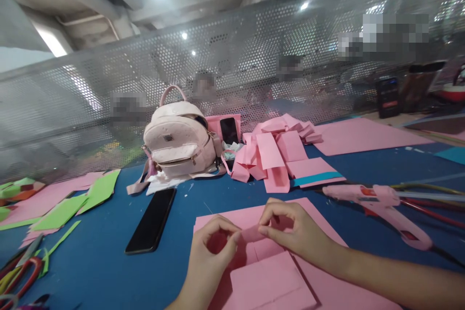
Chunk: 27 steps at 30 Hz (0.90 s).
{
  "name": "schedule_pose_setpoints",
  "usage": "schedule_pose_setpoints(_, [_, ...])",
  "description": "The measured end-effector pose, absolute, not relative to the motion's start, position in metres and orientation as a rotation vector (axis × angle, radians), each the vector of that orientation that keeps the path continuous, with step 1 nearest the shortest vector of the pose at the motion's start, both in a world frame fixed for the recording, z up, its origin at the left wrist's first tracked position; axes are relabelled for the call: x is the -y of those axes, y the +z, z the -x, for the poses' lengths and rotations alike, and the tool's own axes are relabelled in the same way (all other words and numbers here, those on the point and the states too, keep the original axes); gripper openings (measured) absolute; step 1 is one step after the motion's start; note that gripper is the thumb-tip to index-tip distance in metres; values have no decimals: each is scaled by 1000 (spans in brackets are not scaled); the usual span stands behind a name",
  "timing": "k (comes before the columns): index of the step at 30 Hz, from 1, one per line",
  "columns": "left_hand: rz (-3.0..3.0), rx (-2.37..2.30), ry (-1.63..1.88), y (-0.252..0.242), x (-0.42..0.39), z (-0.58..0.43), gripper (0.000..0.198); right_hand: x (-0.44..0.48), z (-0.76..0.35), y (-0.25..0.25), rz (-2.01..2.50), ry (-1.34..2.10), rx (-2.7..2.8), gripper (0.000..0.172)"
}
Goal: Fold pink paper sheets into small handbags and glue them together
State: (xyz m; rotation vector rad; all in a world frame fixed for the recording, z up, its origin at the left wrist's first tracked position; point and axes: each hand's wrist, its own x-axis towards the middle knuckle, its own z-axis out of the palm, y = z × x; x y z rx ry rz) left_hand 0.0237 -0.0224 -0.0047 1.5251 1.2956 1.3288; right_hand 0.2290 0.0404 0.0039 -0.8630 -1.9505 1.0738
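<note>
My left hand (214, 252) pinches the left end of a small pink paper strip (253, 234). Its right end is between the thumb and finger of my right hand (290, 227). The strip is held just above a large pink sheet (308, 213) lying on the blue table. Nearer to me, below the strip, a smaller folded pink paper piece (272, 283) rests on that sheet.
A black phone (151, 220) lies left of my hands, scissors (22, 271) and green paper (100, 191) farther left. Behind stand a pale backpack (179, 138) and piled pink paper pieces (271, 150). At right lies a pink glue gun (381, 203) with its cord.
</note>
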Motion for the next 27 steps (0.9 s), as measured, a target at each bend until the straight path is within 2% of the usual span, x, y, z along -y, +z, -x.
schedule_pose_setpoints(6, [-1513,-1294,1327,-8,23,-25,15,-38,-228,3,846,1075,1964,10])
schedule_pose_setpoints(15, [-1490,-1254,1323,-6,25,-25,17,-38,-228,4,838,1063,1988,11])
schedule_pose_setpoints(27, [-1612,-1240,1314,-8,27,-29,8,-37,-230,-2,674,971,2086,17])
